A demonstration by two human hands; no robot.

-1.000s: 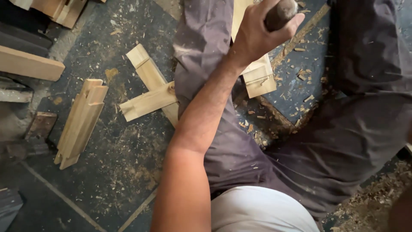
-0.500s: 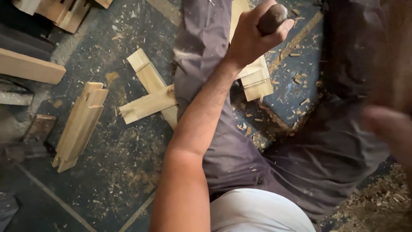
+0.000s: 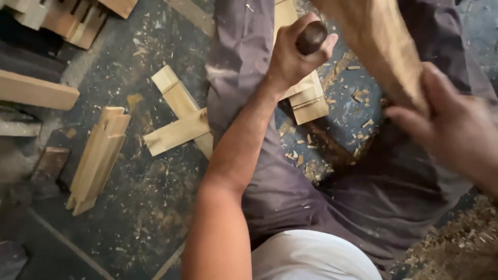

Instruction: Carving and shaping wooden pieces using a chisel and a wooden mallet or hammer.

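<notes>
Handle, dark, rounded, wooden: top centre, enclosed in left hand grip, fingers fully closed round it | long axis runs down toward pale notched wood block just below fist | right hand blurred, well right, grip state cannot tell | floor strewn with chips, crossed joint pieces left.

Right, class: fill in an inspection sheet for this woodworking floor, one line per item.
Surface: dark floor, strewn with chips and sawdust.
Job's things: dark rounded tool handle over a notched pale wood piece.
Clutter: crossed wood pieces, a notched bar, a plank, a shavings heap.
Grips: left hand closed on the handle; right hand blurred, against a wooden object.
Cables: nothing seen.
Surroundings: stacked wood parts at top left.
</notes>
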